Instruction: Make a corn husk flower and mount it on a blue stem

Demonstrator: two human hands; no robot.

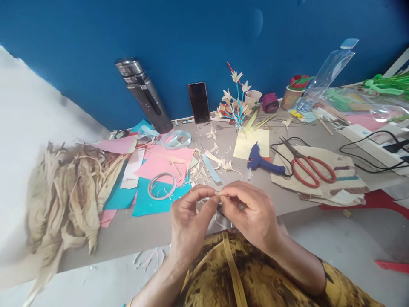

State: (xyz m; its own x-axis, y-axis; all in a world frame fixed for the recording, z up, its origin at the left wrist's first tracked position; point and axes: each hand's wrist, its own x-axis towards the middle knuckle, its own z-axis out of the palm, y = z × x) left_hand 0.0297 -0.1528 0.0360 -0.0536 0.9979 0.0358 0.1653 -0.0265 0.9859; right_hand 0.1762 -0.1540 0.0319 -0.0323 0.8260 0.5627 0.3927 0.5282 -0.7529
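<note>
My left hand (188, 221) and my right hand (252, 215) meet fingertip to fingertip over the near edge of the grey table (134, 234). Both pinch a small pale strip (217, 194), too small to name with certainty. A long tan strip (233, 268) lies across my yellow patterned lap. A roll of clear tape (162, 186) rests on blue paper just left of my left hand. The blue glue gun (260, 161) lies beyond my right hand.
Dried husks (67, 187) pile at the left. Pink and blue papers (159, 164), red-handled scissors (308, 168), a phone (198, 102), a dark flask (143, 94), a small husk-flower stem (236, 100), cups, plastic bags and a power strip (373, 147) crowd the table.
</note>
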